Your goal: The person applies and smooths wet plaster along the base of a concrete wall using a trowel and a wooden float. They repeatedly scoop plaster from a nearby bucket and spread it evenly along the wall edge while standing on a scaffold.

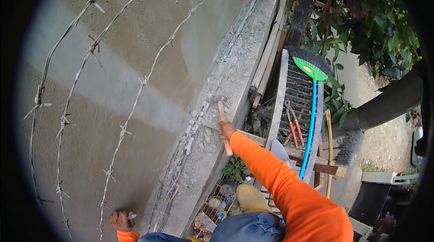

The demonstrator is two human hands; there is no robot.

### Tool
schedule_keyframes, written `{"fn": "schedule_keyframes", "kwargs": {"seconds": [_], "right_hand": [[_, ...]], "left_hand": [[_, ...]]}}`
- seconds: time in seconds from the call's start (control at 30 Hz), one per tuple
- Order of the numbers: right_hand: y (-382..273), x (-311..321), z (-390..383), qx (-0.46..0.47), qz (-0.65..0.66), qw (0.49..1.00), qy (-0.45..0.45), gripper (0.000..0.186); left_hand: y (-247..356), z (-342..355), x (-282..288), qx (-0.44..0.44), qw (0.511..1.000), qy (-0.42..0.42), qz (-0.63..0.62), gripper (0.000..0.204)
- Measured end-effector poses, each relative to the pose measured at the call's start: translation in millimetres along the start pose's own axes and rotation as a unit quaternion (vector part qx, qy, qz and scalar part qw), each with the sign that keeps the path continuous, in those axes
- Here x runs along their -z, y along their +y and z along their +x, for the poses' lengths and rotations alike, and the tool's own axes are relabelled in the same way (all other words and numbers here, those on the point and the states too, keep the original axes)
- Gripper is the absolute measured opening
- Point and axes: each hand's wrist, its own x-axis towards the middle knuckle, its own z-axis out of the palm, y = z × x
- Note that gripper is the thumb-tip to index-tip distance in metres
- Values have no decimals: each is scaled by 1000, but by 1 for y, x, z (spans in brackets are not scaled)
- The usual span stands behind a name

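My right hand (227, 131) is wrapped round the wooden handle of a hammer (223, 112). The hammer's grey head meets the rough, broken concrete on top of a low wall ledge (212, 84). At the lower left my left hand (121, 220) is closed against the plastered wall, close to a strand of barbed wire. A short pale tip (132, 216) sticks out of its fist; the rest of that object is hidden. Loose chips and rubble (205, 126) lie along the ledge between my hands.
Barbed wire strands (135, 95) run along the plastered wall (95, 151). Right of the ledge, a slatted rack (276, 106) carries a green broom (312, 66) with a blue handle and red-handled cutters (293, 122). Below stands a wire crate (221, 201) by my yellow boot (251, 197).
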Motion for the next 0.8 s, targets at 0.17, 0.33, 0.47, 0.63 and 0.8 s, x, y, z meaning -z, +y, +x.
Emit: {"fn": "schedule_keyframes", "kwargs": {"seconds": [0.17, 0.33, 0.47, 0.63, 0.8], "right_hand": [[-21, 17, 9, -15, -86, 996, 6, 32], [-33, 13, 21, 90, -99, 989, 58, 27], [-29, 24, 14, 34, -185, 982, 27, 28], [-32, 13, 16, 188, -77, 976, 78, 30], [-55, -3, 30, 57, 47, 994, 75, 27]], "left_hand": [[3, 4, 3, -8, 1000, 17, -5, 23], [6, 9, 5, 3, 1000, 13, -11, 25], [6, 11, 4, -9, 1000, 13, -1, 28], [8, 12, 6, 12, 1000, 9, -9, 28], [8, 13, 2, -1, 998, 54, -19, 27]]}}
